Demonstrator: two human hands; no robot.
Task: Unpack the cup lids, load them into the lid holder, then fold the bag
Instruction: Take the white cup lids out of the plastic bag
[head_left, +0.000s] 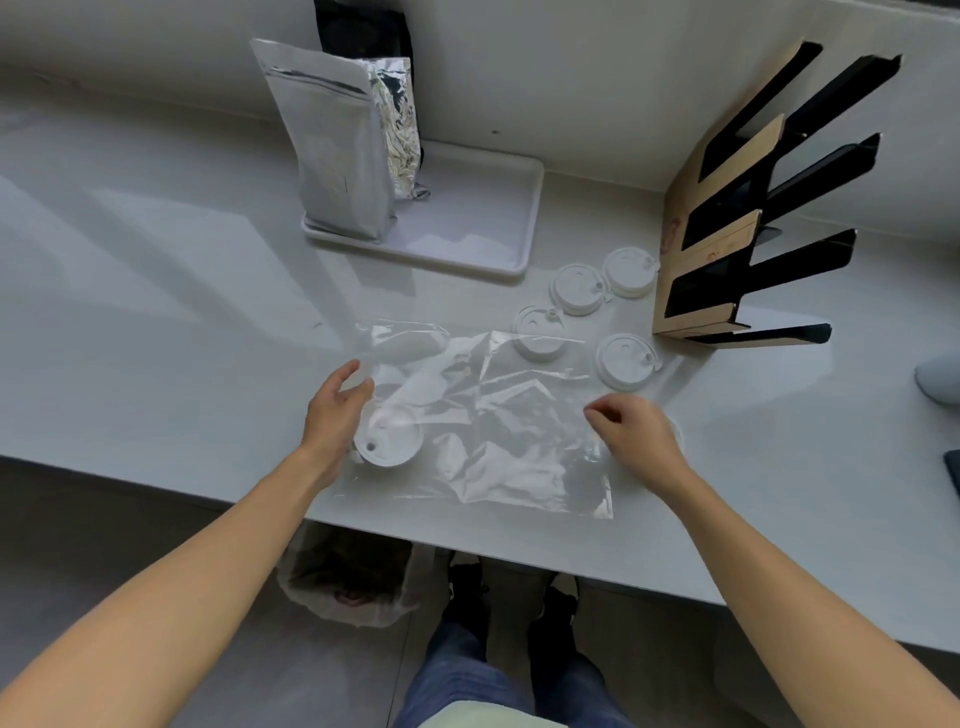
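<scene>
Clear plastic bag (483, 415) is lying flat and crinkled on the worktop (156, 312), and it looks like I'm still at the unpacking stage: four lids (577, 288) sit loose just beyond the bag's far right corner, one of them half over its edge, and one lid (387, 439) is still down at the near left end, inside or under the film, I can't tell which. My left hand (335, 408) is relaxed and open, holding nothing, fingers right beside that lid and touching the bag's left edge. My right hand (636, 428) rests on the bag's right side, fingers curled, maybe pinching film, hard to say. Tip I'd give: pin the bag with the right and slide that last lid out with the left. The holder (727, 234) stands empty at the far right, just past the loose lids.
</scene>
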